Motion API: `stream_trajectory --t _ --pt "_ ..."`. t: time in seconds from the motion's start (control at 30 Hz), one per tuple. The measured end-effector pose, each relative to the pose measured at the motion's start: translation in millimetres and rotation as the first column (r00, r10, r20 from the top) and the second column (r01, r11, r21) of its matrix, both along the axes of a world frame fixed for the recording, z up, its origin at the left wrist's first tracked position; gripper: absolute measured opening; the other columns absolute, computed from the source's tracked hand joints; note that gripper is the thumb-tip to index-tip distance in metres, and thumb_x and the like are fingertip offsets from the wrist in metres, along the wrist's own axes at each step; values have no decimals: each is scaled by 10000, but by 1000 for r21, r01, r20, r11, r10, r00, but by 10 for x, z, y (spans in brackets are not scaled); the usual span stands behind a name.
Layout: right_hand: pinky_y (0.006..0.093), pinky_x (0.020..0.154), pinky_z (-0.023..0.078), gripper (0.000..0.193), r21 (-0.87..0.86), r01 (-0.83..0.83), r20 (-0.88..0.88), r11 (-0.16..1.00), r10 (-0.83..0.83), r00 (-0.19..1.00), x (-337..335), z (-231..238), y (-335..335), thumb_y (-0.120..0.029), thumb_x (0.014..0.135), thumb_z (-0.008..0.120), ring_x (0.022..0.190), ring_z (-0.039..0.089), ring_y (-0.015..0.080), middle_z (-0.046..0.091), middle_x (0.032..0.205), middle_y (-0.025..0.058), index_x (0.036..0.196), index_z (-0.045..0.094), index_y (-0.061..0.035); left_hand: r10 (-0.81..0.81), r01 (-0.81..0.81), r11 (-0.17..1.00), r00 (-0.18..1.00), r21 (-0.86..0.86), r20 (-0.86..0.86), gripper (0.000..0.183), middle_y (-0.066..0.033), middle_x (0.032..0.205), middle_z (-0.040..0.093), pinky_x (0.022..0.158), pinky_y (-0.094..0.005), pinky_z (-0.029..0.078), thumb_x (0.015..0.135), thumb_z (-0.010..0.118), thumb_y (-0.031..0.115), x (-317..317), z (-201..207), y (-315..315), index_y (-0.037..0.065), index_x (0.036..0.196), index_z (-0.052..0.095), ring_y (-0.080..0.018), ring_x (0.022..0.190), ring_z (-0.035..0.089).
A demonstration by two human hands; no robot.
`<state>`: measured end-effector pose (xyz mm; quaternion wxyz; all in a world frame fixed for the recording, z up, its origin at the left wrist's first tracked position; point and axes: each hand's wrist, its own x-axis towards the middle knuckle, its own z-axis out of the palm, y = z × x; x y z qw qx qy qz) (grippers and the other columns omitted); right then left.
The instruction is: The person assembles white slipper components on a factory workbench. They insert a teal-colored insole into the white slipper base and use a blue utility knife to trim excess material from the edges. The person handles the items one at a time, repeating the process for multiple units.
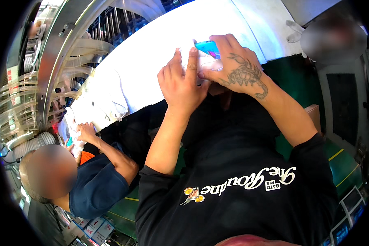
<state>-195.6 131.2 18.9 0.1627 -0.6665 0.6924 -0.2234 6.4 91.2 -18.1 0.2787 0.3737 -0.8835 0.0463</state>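
Note:
Both my hands meet at the near edge of a white worktable. My right hand (pixel 238 67) is closed around a turquoise handheld tool (pixel 205 46) with a small magenta patch; its exact kind is hidden by the fingers. A white cloth (pixel 209 64) lies bunched between my hands. My left hand (pixel 182 84) holds this cloth at its left side, index finger stretched along it and thumb near my right thumb. The cloth's lower part is covered by my fingers.
A white worktable (pixel 160 45) curves across in front of me, with white fabric pieces (pixel 110 94) at its left. Close on my left, a person in a dark shirt (pixel 100 184) handles white cloth. Another person (pixel 334 39) is at the far right. Clear hoses (pixel 84 61) line the machine beyond.

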Motion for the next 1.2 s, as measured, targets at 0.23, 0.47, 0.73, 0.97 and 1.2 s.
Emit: stream_trajectory --t 0.23,0.47,0.73,0.97,1.2 --pt "473 1062 579 793 100 -48 338 994 11 941 -348 -70 -174 -648 898 838 1239 716 375 713 1373 187 1447 649 -107 -9 -24 990 973 141 230 1001 -304 1588 494 1065 -548 439 646 989 318 -31 308 13 369 1569 604 -425 1300 604" --pt "300 476 406 369 -81 137 993 987 91 -75 -357 192 -287 -406 1135 623 473 456 113 594 753 31 896 552 -135 -44 16 984 987 177 155 877 -271 1699 373 1142 -625 396 662 1008 381 -290 323 106 262 1461 665 -508 1519 409" --pt "280 463 388 418 92 -98 992 991 -83 94 -234 143 -426 -374 1123 632 456 438 110 543 677 26 825 557 -92 -45 45 999 998 6 36 815 -227 1624 504 1071 -599 462 605 1014 428 -266 104 74 199 1335 734 -500 1419 528" --pt "279 465 389 350 196 -50 955 979 -179 237 -208 168 -536 -363 1088 697 462 456 125 540 675 14 874 609 -100 -68 67 997 997 44 19 903 -190 1651 506 1071 -590 471 582 1037 407 -287 110 83 225 1406 714 -470 1434 539" --pt "335 493 368 361 55 97 977 994 -33 -211 -339 101 -96 -323 1123 604 460 375 118 514 710 24 847 483 -125 -103 101 994 994 44 36 1007 -196 1669 507 1045 -612 473 542 1055 428 -254 101 35 243 1460 686 -477 1413 556"
